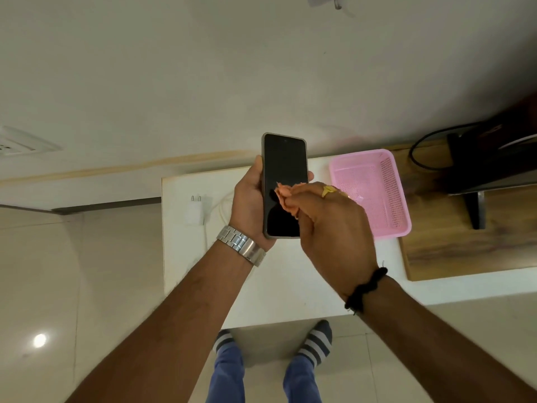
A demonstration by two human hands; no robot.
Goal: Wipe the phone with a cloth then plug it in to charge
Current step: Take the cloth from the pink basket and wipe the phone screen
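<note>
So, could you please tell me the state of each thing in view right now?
phone: screen dark, held upright in left hand.
cloth: bunched in right hand, pressed on the screen.
charger: unplugged, lying on the table.
basket: sitting on the table.

Centre frame: left hand (250, 199) grips phone (284, 184) upright, dark screen facing camera. Right hand (334, 228) presses bunched orange cloth (286, 199) against lower screen. Below them, white table (261, 280). White charger plug (195, 209) lies left of hands; pink basket (386, 184) at right. Wall socket (20, 141) at left edge.
</note>
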